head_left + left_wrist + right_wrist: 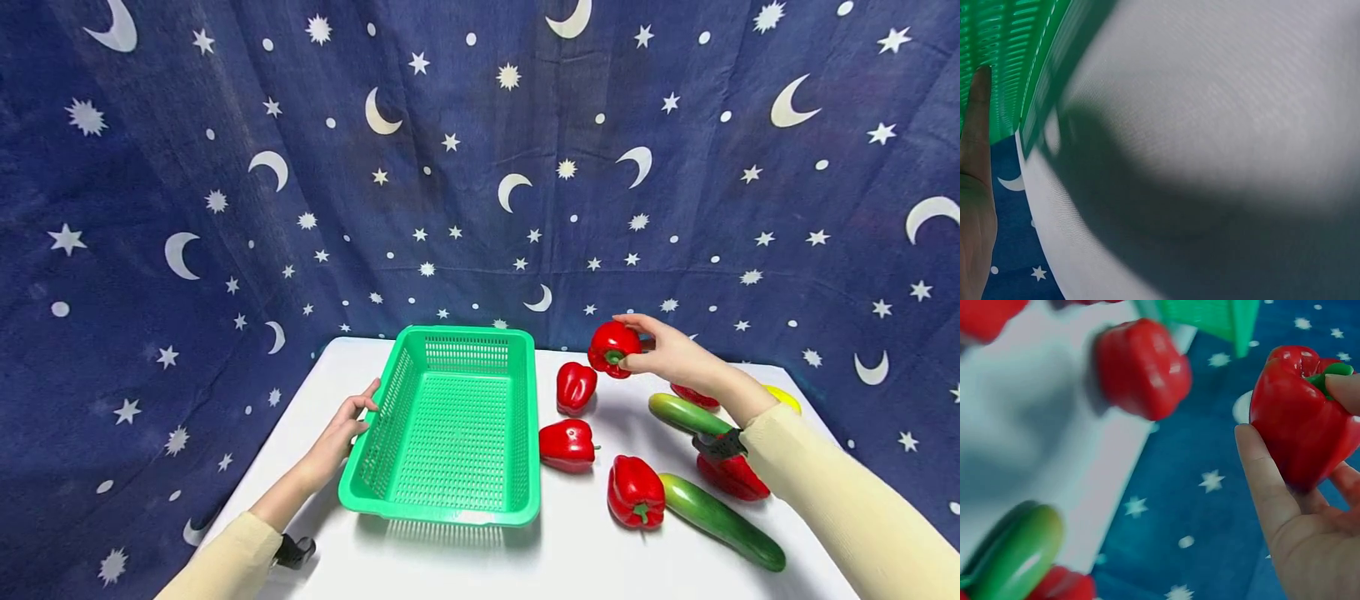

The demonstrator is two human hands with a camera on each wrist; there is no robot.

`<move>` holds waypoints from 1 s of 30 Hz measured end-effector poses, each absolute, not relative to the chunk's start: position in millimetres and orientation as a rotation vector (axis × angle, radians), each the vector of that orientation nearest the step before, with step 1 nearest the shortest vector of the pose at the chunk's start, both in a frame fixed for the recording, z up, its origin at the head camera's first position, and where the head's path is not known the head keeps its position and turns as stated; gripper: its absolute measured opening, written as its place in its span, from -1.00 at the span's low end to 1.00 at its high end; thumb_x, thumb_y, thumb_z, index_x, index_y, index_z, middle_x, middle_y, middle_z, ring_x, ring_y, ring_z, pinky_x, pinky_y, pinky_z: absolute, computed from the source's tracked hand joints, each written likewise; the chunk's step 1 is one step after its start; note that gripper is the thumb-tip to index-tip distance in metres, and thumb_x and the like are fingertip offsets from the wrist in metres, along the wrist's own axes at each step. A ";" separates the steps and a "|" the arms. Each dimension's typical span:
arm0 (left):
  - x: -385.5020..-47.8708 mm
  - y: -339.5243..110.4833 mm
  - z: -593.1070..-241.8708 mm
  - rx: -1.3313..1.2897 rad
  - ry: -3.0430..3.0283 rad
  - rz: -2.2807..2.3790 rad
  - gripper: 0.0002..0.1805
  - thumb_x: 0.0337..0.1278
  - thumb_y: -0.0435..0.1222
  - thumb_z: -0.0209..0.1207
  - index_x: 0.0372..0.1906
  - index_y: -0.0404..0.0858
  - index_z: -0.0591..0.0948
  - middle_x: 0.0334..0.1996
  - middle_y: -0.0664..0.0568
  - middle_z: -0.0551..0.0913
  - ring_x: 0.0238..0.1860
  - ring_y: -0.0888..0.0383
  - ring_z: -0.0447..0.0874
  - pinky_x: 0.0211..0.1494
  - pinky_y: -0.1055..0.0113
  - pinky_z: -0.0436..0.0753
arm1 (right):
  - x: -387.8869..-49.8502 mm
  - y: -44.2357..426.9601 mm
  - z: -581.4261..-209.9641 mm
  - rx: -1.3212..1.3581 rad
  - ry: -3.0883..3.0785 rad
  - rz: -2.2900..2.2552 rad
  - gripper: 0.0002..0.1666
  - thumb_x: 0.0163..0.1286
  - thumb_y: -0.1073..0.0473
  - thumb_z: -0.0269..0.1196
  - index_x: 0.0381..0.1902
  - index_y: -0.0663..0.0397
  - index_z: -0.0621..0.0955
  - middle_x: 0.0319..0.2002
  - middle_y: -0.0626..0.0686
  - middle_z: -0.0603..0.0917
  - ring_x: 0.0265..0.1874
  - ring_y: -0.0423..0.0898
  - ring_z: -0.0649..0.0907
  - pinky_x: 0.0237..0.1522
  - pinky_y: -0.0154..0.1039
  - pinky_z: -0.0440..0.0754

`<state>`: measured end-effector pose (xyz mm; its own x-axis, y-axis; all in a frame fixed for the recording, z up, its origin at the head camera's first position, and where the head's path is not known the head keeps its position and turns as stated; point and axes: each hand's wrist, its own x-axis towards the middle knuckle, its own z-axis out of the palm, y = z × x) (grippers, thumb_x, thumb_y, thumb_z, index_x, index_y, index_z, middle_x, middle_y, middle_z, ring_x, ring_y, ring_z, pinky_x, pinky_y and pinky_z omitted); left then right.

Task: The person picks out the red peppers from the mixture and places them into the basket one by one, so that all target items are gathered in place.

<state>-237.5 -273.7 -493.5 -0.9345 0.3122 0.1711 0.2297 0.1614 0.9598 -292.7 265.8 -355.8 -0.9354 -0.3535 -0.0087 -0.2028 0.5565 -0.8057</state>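
Note:
A red bell pepper (614, 348) is held up off the table by my right hand (671, 357), thumb near its green stem. In the right wrist view the fingers of my right hand (1316, 531) lie around the pepper (1300, 425). An empty green basket (459, 517) stands left of it. My left hand (337, 433) rests against the basket's left rim, fingers extended; in the left wrist view one finger of the hand (975, 156) touches the slotted wall (1019, 62).
Beside the basket lie red peppers (576, 388) (567, 445), with another pepper (636, 492) nearer the front. Cucumbers (723, 521) (686, 413), more red peppers (731, 475) and a yellow item (783, 398) are at the right. A patterned curtain (480, 167) hangs behind.

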 end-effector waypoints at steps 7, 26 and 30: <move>-236.9 -275.2 -492.8 0.540 2.354 1.907 -0.71 0.35 -0.44 -0.23 0.12 -0.39 0.26 0.66 -0.13 -0.12 0.61 -0.24 -0.33 0.14 -0.02 0.47 | -311.0 225.9 -333.5 -0.538 2.576 -1.321 -0.06 0.25 0.23 0.35 0.55 0.05 0.24 0.34 0.26 0.43 0.14 0.23 0.59 0.05 0.06 0.63; -239.4 -271.2 -492.7 0.507 2.373 1.921 -0.71 0.30 -0.47 -0.20 0.08 -0.38 0.31 0.66 -0.05 -0.11 0.61 -0.22 -0.30 0.05 -0.06 0.53 | -348.5 93.7 -337.6 -0.695 2.282 -1.436 -0.08 0.23 0.33 0.34 0.53 -0.06 0.30 0.37 0.14 0.41 0.19 0.15 0.56 0.07 0.00 0.64; -238.8 -272.0 -492.3 0.507 2.390 1.898 -0.72 0.30 -0.46 -0.21 0.07 -0.33 0.31 0.66 -0.05 -0.09 0.61 -0.23 -0.27 -0.03 0.01 0.58 | -355.2 65.7 -344.5 -0.696 2.188 -1.480 -0.07 0.22 0.41 0.32 0.53 -0.02 0.28 0.36 0.17 0.40 0.19 0.18 0.57 0.02 0.00 0.67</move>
